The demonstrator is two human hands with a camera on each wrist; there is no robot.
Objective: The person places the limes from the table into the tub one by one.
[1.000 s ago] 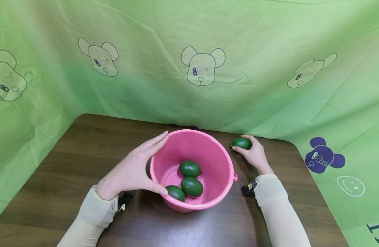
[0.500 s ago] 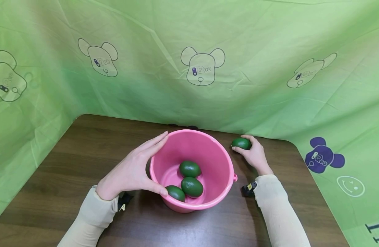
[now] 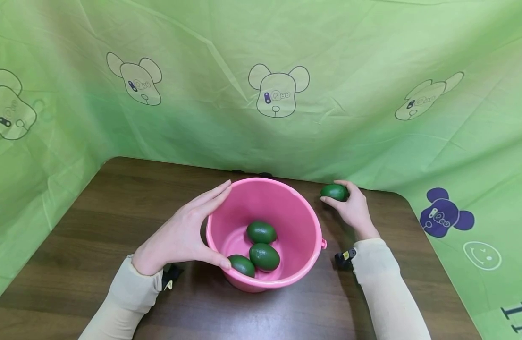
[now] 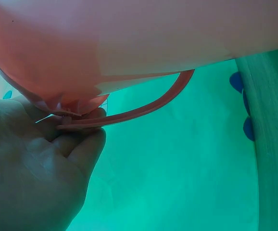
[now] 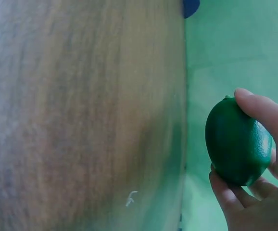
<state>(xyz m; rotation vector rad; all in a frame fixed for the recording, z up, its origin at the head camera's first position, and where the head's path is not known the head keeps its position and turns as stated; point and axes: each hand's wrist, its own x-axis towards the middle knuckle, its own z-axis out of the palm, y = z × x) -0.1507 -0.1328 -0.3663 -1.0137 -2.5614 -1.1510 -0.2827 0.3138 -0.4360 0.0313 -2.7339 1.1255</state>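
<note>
A pink bucket (image 3: 299, 222) stands at the middle of the table, with three glossy dark green limes (image 3: 265, 257) inside. My left hand (image 3: 180, 231) holds the bucket's left side, thumb at the near rim and fingers reaching toward the far rim. In the left wrist view, fingers lie around the joint of the bucket's curved handle (image 4: 151, 105). Right of the bucket, near the table's back edge, my right hand (image 3: 354, 208) pinches another green lime (image 5: 235, 142) between thumb and fingers. The right wrist view shows that lime whole, a small nub at its end.
The brown wood-grain table (image 3: 95, 212) has rounded back corners. A green cloth (image 3: 201, 127) printed with bear heads hangs close behind and along both sides. A small lug (image 3: 324, 244) sticks out from the bucket's right side. Each sleeve cuff carries a black wrist device (image 3: 344, 259).
My right hand, with the lime in it, has shifted slightly up and to the right in the head view. My left hand and the bucket have stayed in place.
</note>
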